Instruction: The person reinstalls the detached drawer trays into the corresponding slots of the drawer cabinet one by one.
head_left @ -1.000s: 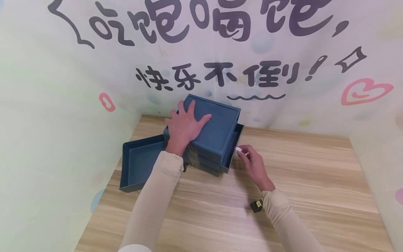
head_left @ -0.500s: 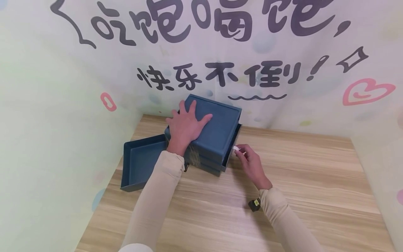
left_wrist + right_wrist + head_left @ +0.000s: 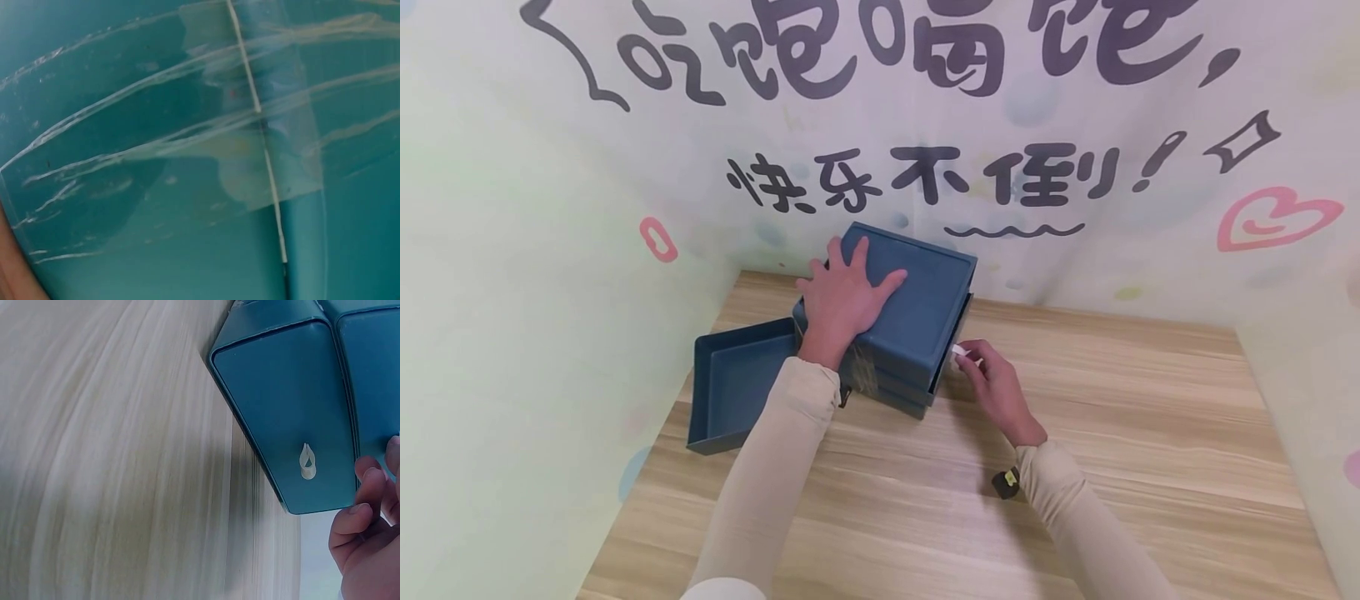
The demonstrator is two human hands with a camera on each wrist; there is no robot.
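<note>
Now, left hand (image 3: pixel 842 300): laid on top of the blue cabinet (image 3: pixel 917 308), fingers spread, well apart from the other hand.
Right hand (image 3: pixel 998 383): thumb and finger pinch the small white tab (image 3: pixel 959 350) on a drawer front; the other fingers are curled.
Drawer (image 3: pixel 952 343): juts slightly from the cabinet's right side, a narrow dark gap showing along its top.
Cabinet: stands near the table's back left corner, turned at an angle to the back edge.
Lowest front: in the right wrist view, it carries a pale loop (image 3: pixel 307 462) and sits beside the drawer the hand is at.
Tape (image 3: pixel 156 144): clear, wrinkled strips stuck across the cabinet's near side and over a seam.
Shallow tray (image 3: pixel 737 383): blue, by the table's left edge; whether it joins the cabinet, I cannot tell.
Black object (image 3: pixel 1005 483): yellow-marked, on the table (image 3: pixel 1150 433) just beside the right sleeve (image 3: pixel 1060 483).
Wall (image 3: pixel 1135 250): rises behind the table's back edge, with 2 rows of dark characters and a pink heart (image 3: pixel 1277 219).
</note>
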